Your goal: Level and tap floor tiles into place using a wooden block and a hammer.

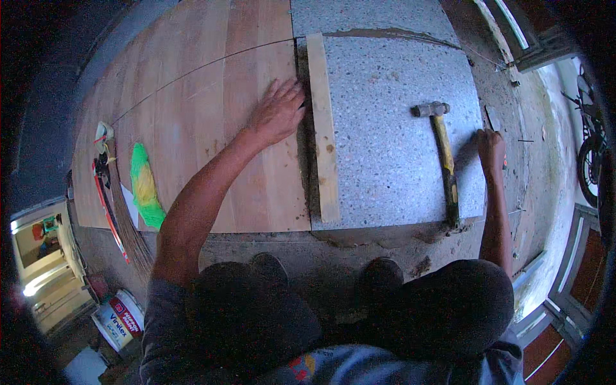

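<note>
At the near side, dark shoes [269, 268] are planted on the ground just short of the tiles, presumably so that these are not trodden on. A white bucket [120, 319] is parked at near left, well apart from the hands. And on to the tiles! At left, the wood-look tiles [256, 199] carry a bright green bag [144, 183], apparently set aside there. At right, the hammer [446, 163] is laid on the speckled tile [378, 154], its handle pointed near, perhaps so that it can be snatched up. Between them a pale wooden strip [325, 141] is lined up beside the dark gap, likely as a straight guide. The right hand [491, 146] is lowered at the speckled tile's right edge; its fingers are curled together, but whether anything is gripped cannot be told. Slightly farther, the left hand [279, 110] is rested palm-down by the gap, fingers slightly apart, seemingly for support. At the far end, rough mortar [398, 33] is exposed along a seam.
</note>
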A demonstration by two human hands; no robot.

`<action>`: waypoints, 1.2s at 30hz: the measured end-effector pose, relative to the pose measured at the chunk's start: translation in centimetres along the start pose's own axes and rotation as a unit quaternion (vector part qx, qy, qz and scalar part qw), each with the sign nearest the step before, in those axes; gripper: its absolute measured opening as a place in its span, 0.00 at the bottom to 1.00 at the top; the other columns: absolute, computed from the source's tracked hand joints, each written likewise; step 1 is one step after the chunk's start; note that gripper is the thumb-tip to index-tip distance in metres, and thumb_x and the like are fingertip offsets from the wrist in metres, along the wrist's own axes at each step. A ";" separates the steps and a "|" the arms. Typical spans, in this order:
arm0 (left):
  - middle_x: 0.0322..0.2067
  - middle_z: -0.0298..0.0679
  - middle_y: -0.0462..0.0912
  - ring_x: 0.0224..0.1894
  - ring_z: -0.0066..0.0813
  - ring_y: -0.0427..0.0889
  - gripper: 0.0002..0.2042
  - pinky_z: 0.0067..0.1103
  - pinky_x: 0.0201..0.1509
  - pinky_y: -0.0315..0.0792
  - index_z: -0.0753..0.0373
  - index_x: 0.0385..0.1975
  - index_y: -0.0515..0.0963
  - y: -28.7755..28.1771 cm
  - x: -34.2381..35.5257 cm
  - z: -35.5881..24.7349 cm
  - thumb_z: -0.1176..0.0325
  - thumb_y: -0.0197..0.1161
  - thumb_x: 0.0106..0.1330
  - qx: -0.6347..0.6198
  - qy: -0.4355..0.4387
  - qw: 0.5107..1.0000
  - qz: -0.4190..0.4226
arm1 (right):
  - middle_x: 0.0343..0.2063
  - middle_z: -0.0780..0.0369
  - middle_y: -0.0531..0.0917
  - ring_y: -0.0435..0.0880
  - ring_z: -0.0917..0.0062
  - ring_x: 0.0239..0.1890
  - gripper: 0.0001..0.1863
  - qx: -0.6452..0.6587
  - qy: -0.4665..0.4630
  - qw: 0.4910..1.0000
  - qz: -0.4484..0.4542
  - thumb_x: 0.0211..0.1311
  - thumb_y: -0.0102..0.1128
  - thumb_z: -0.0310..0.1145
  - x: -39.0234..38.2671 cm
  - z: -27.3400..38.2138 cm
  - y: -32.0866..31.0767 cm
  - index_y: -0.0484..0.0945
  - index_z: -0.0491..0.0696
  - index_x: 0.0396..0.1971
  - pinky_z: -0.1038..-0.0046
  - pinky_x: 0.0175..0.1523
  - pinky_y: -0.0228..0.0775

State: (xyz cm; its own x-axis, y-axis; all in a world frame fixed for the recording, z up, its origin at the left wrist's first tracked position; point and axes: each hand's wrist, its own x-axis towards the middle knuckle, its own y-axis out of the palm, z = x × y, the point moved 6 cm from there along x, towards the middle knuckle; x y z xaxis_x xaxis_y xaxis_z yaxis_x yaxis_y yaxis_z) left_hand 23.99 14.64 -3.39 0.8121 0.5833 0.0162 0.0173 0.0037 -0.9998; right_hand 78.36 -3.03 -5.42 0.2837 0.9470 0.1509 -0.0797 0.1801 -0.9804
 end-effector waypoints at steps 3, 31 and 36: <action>0.67 0.54 0.71 0.76 0.49 0.60 0.22 0.46 0.81 0.48 0.71 0.62 0.71 -0.3 -0.1 -0.3 0.61 0.54 0.75 0.006 0.007 1.000 -0.006 | 0.31 0.45 0.85 0.88 0.58 0.34 0.13 0.041 0.033 0.998 0.036 0.64 0.62 0.39 0.3 -2.3 2.1 0.85 0.43 0.34 0.59 0.40 0.74; 0.66 0.48 0.75 0.74 0.50 0.64 0.22 0.52 0.77 0.51 0.63 0.63 0.75 0.8 4.7 6.9 0.57 0.55 0.77 -0.002 -0.044 0.998 -0.049 | 0.27 0.57 0.90 0.87 0.73 0.30 0.18 0.153 0.147 0.975 0.066 0.60 0.68 0.44 1.0 -5.8 3.8 0.89 0.43 0.37 0.66 0.40 0.76; 0.65 0.46 0.76 0.69 0.51 0.69 0.19 0.48 0.74 0.60 0.59 0.59 0.79 0.8 6.6 9.7 0.56 0.56 0.75 -0.071 -0.096 0.992 -0.029 | 0.28 0.55 0.89 0.88 0.72 0.31 0.18 0.136 0.138 0.979 0.061 0.60 0.69 0.45 0.7 -5.5 3.5 0.89 0.43 0.37 0.66 0.41 0.76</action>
State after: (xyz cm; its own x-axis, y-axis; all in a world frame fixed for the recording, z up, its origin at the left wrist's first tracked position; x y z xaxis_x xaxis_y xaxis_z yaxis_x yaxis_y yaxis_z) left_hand 23.70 26.38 -4.12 0.6820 0.7290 0.0587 0.1545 -0.0651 -0.9858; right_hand 83.60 -3.17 -9.43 0.5002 0.8649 -0.0415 -0.3694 0.1698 -0.9136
